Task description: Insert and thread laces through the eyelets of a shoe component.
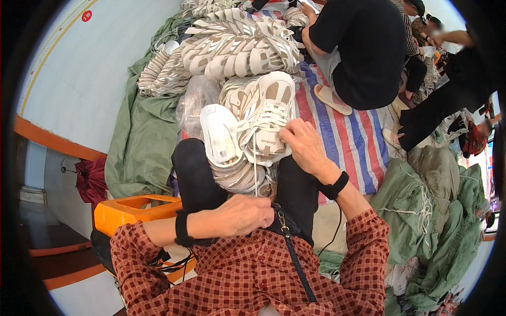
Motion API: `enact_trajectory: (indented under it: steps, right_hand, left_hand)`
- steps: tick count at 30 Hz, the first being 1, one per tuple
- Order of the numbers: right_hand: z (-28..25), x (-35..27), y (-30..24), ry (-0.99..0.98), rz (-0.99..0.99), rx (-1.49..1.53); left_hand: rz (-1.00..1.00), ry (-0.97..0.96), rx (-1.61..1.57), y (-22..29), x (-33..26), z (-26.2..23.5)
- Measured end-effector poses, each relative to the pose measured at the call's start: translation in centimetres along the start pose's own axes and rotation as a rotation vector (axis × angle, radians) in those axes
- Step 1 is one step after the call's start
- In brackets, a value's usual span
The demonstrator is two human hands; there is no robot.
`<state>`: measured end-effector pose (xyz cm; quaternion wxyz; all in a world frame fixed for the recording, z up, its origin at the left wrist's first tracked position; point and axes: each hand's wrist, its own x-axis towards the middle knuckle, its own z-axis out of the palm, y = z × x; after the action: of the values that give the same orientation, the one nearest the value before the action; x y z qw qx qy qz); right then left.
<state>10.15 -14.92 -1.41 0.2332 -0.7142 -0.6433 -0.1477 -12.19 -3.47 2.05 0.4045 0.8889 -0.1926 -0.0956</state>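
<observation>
A beige and white sneaker (278, 89) rests on a stack of sneakers between my knees, its toe pointing away from me. White laces (270, 117) cross its upper part, and one lace end runs straight and taut toward my body. My left hand (245, 215) is closed in a pinch on that lace end, close to my waist. My right hand (308, 145) has its fingers closed at the right edge of the shoe's opening, beside the tongue; its fingertips are partly hidden. Left of the sneaker, a white sole (219, 134) faces up on another shoe.
Large rows of sneakers (237, 47) are piled ahead. A person in black (356, 52) sits at the far right on a striped sheet (356, 142). Green sacks (421, 205) lie at right, a green tarp (139, 142) at left. An orange plastic stool (132, 210) stands beside my left arm.
</observation>
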Motion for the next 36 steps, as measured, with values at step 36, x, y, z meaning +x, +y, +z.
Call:
enact_trajectory:
  steps: [36]
  right_hand:
    - [-0.1, 1.2, -8.4, -0.577, 0.483, 0.908]
  left_hand:
    - [-0.249, 0.662, -0.615, -8.7, 4.7, -9.9]
